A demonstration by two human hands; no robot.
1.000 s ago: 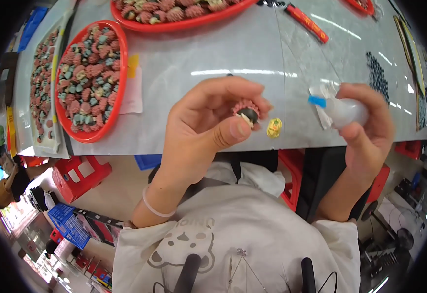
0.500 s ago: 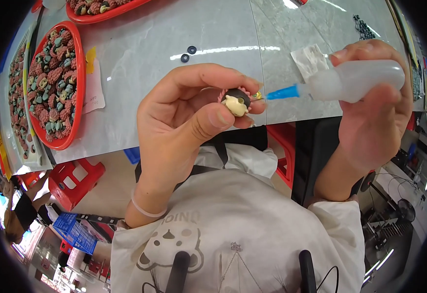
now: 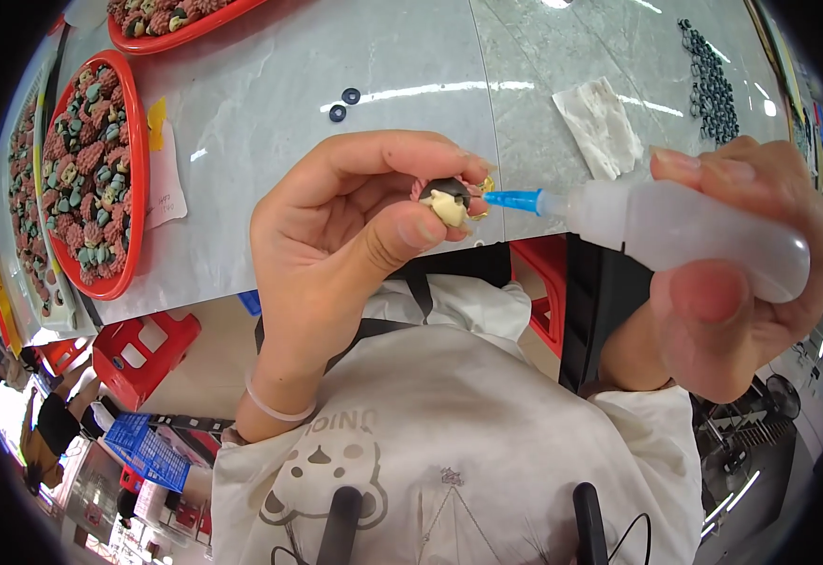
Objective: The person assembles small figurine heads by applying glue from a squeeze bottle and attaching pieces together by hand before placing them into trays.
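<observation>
Between the thumb and fingers of my left hand (image 3: 322,235) is a small figurine piece (image 3: 449,207), cream and dark with a pink ridged edge. Some gold-coloured metal shows beside it at the fingertips. My right hand (image 3: 736,344) is closed around a translucent white squeeze bottle (image 3: 703,231), thumb on one side and fingers on the other. The bottle's blue needle tip (image 3: 515,201) points left at the dark part of the piece. Its thin needle end is at or very near that surface; contact I cannot tell.
Red trays (image 3: 136,217) of similar pink, cream and blue-grey pieces stand at the left and far left. Two dark rings (image 3: 338,113), a crumpled white tissue (image 3: 602,127) and several small dark parts (image 3: 710,89) lie on the grey table (image 3: 270,71). A red stool (image 3: 143,353) stands below.
My right hand has moved down and to the right, tilting the bottle so its base is now lower than its tip. The left hand still holds the piece, shifted slightly left in view.
</observation>
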